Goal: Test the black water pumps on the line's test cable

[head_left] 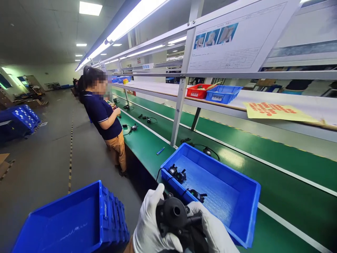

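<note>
At the bottom centre of the head view, the gloved fingers of the left hand are curling round the side of a black pump part, thumb raised against its rim, while the right hand is closing over the part's far side, its fingers wrapping the short nozzle. Both hands are gripping the same part, which is sitting just in front of the near corner of a blue bin. This bin is resting on the green bench and is holding two small black pumps with wires: one near the left wall, one near the front edge; the rest of its ribbed floor is showing bare. To the left, a stack of blue crates is standing on the floor, the top one showing nothing inside. On the shelf above, a red tray and a small blue tray are sitting side by side, touching; their contents cannot be told. Farther along the bench, a co-worker in a dark shirt is standing at the conveyor, and a blue pen is lying on the bench.
</note>
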A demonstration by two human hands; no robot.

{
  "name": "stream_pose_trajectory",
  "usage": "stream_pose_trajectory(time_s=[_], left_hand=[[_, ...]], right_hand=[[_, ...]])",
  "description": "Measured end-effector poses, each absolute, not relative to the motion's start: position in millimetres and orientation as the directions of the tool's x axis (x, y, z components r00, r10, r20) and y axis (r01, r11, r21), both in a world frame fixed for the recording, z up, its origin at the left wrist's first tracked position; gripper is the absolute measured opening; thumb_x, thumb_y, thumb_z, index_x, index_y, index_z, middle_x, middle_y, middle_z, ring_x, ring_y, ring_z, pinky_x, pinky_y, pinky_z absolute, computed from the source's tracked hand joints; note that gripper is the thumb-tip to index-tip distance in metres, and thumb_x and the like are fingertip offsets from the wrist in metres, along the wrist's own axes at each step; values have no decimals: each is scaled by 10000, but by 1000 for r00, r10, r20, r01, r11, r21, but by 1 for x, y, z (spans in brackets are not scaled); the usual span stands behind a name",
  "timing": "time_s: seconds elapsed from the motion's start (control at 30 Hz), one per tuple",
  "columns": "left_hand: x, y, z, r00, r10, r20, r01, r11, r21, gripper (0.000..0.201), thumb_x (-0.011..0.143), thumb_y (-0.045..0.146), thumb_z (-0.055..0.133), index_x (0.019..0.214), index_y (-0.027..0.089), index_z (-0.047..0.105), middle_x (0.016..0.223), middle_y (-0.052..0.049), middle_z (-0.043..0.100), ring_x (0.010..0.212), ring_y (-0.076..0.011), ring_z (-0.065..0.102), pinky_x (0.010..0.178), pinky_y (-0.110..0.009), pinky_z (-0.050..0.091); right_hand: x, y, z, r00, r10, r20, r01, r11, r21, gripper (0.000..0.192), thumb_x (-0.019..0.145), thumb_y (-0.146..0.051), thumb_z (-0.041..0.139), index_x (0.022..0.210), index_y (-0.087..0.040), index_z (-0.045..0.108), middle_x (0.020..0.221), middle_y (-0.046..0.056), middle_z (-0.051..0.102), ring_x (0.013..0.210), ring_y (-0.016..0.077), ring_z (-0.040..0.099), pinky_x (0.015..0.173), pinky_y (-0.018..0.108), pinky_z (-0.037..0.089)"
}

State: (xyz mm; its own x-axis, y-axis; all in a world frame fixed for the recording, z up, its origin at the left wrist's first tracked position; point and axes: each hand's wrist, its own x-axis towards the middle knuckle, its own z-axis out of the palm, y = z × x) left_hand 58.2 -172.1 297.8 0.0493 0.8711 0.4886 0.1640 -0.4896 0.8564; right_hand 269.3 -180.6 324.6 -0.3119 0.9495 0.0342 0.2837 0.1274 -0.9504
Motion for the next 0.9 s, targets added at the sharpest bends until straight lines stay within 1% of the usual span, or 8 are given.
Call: stream_pose_trajectory(time_s=[0.17, 0.3, 0.43, 0.53, 0.6, 0.7, 0.8, 0.9], left_hand=[[67, -173, 291, 71, 730, 680, 499, -616, 610, 1276, 584, 891, 648, 1612, 287, 194, 1012, -58, 602, 822, -228, 626, 757, -348, 536], [67, -172, 292, 48, 864, 501, 231, -497, 836, 1353, 533, 947, 595, 1616, 242, 191, 1101, -99, 609, 895, -271, 624, 859, -417, 526], [62, -175, 311, 154, 980, 124, -195, -93, 976, 932, 888, 834, 216, 1549, 199, 380, 1382, -160, 562, 1264, -315, 547, 1138, -453, 388], [66, -172, 323, 224, 973, 56, -86, -38, 996, 767, 914, 708, 494, 1487, 199, 483, 1495, -140, 510, 1389, -292, 464, 1207, -393, 314], [75, -167, 324, 221, 975, 9, -28, -3, 1000, 749, 886, 650, 598, 1425, 130, 561, 1394, -135, 613, 1302, -271, 544, 1125, -333, 414], [91, -159, 317, 240, 966, -98, -179, 143, 973, 770, 1000, 635, 226, 1085, 82, 754, 994, -131, 758, 882, -223, 685, 711, -280, 575], [103, -155, 308, 397, 901, -174, -638, 408, 653, 590, 1028, 500, 295, 969, 152, 768, 733, -52, 642, 470, -92, 470, 393, -163, 345], [106, -154, 300, 540, 837, -89, -800, 543, 256, 289, 964, 394, 525, 920, 197, 731, 698, 13, 484, 430, -33, 274, 372, -111, 186]], right_hand=[[271, -180, 325, -292, 956, 24, 311, 119, -943, 540, 1000, -647, 324, 848, -228, 628, 747, 44, 658, 673, 184, 598, 617, 263, 501], [272, -167, 336, -234, 971, -40, 299, 33, -954, 574, 918, -745, 437, 714, -219, 545, 712, 36, 592, 668, 173, 522, 611, 262, 463], [268, -154, 344, -233, 923, -307, 64, -301, -952, 674, 912, -819, 287, 613, -222, 384, 573, -11, 419, 511, 120, 315, 474, 247, 293], [264, -149, 350, -190, 919, -346, 122, -328, -937, 681, 896, -825, 327, 584, -223, 389, 525, -16, 414, 509, 122, 330, 508, 260, 300], [264, -151, 356, -202, 946, -252, 252, -199, -947, 673, 900, -806, 366, 570, -224, 428, 523, 3, 483, 544, 143, 407, 585, 279, 368], [265, -161, 369, -284, 951, -125, 257, -50, -965, 689, 942, -785, 281, 557, -232, 426, 511, 10, 495, 530, 152, 415, 582, 285, 387], [264, -176, 381, -262, 959, -110, 190, -60, -980, 676, 942, -779, 324, 576, -226, 458, 563, 13, 506, 521, 145, 400, 514, 269, 369], [259, -186, 383, -214, 963, -161, 95, -144, -985, 614, 911, -754, 431, 603, -224, 480, 610, 18, 539, 551, 157, 456, 544, 273, 430]])
